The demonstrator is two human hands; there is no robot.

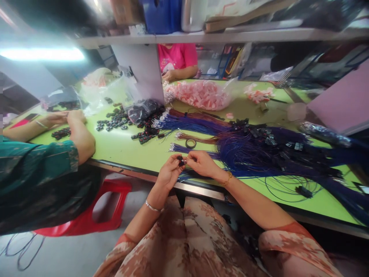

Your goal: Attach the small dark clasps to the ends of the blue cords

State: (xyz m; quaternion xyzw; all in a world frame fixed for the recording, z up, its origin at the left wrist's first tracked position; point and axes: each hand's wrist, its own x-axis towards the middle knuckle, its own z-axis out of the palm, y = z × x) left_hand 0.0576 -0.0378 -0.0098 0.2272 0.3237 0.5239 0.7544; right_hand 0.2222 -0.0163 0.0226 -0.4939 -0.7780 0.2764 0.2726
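Note:
Just over the near edge of the table, my left hand (168, 173) pinches a small black plastic connector (180, 160) between thumb and fingertips. My right hand (204, 164) meets it from the right, fingers closed on what looks like a thin wire whose pale end is at the connector. Most of that wire is hidden by the hand. Behind my hands lie bundles of blue-purple wires (236, 154) and brown wires (198, 138) with silvery terminals at their left ends. A roll of dark tape (190, 144) lies just beyond my fingers.
Loose black connectors (115, 119) and a bag of dark parts (147, 109) lie left of the wires. A bag of pink parts (201, 94) lies farther back. A co-worker's hands (67, 117) rest at left, by a red stool (115, 207). A shelf (245, 34) spans overhead.

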